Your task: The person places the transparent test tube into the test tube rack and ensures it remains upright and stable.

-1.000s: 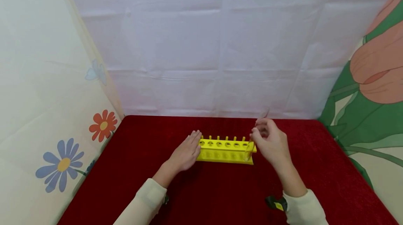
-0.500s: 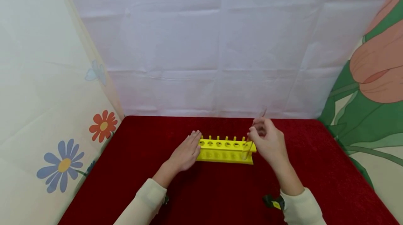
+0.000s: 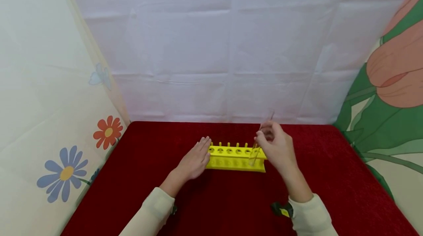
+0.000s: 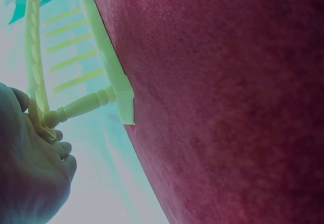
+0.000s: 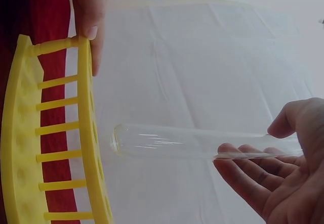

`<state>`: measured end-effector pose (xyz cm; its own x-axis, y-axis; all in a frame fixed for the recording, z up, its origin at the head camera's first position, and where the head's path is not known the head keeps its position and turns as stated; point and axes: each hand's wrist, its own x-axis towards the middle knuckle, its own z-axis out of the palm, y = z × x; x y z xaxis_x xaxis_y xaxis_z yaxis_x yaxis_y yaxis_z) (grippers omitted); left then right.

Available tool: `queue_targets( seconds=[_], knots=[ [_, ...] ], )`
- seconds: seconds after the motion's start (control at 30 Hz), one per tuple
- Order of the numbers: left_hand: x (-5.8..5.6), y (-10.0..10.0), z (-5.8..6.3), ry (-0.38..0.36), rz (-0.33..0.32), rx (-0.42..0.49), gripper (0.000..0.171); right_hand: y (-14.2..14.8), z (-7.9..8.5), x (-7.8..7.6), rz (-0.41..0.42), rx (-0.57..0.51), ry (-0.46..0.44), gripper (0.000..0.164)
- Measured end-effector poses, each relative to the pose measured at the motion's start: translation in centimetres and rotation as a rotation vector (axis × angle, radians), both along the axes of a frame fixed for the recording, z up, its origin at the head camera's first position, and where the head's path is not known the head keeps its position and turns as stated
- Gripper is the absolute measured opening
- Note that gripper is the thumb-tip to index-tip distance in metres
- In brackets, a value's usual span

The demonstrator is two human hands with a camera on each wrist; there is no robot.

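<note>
The right hand (image 3: 279, 149) pinches a clear test tube (image 5: 167, 141) between thumb and fingers, parted only by the glass; the tube tilts, its upper end poking out above the grip. The rounded lower end hangs below and to the left of the fingers, just above the top plate of a yellow rack (image 3: 234, 158), with a narrow gap between the two in the right wrist view.

The rack stretches leftward from below the grip, a row of holes along its top and upright pegs behind, its near right end closest to the tube. At its far left end the left hand (image 3: 195, 159) rests, fingers straight and side by side, touching the rack's end.

To the right of the grip, a wide stretch of red cloth (image 3: 228, 199) runs to a slanting side edge beside a panel with a large pink flower (image 3: 396, 67). Behind the grip the cloth is a shallower strip, ending at a hanging white sheet (image 3: 185, 45). Toward the person it spreads broadly between the pale sleeves (image 3: 312, 214). Farthest left, past the left hand, its edge meets a flowered panel (image 3: 66, 93).
</note>
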<state>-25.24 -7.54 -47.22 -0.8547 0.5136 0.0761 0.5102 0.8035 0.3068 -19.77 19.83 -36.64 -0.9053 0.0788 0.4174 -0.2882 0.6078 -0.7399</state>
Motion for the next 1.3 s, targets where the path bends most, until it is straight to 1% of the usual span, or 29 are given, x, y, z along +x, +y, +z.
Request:
queue_targets(
  seconds=[0.17,0.3,0.57,0.83,1.07,1.3],
  knots=[
    [0.1,0.0,0.2,0.001,-0.010,0.020,0.057,-0.1,0.1,-0.2,0.000,0.020,0.029,0.022],
    [0.2,0.0,0.2,0.002,-0.016,0.029,0.056,-0.3,0.2,-0.3,0.005,0.017,0.032,0.021],
    [0.1,0.0,0.1,0.010,-0.016,0.017,0.057,-0.8,0.4,-0.6,0.028,-0.006,0.014,0.022],
    [0.1,0.0,0.0,0.009,-0.012,0.012,0.057,-1.1,0.4,-0.9,0.045,-0.015,0.021,0.022],
    [0.1,0.0,0.0,0.015,-0.011,0.015,0.056,-1.5,0.4,-1.2,0.053,-0.014,0.028,0.025],
    [0.1,0.0,0.1,0.013,-0.006,0.010,0.057,-2.0,0.5,-1.5,0.060,-0.014,0.034,0.023]
  ],
)
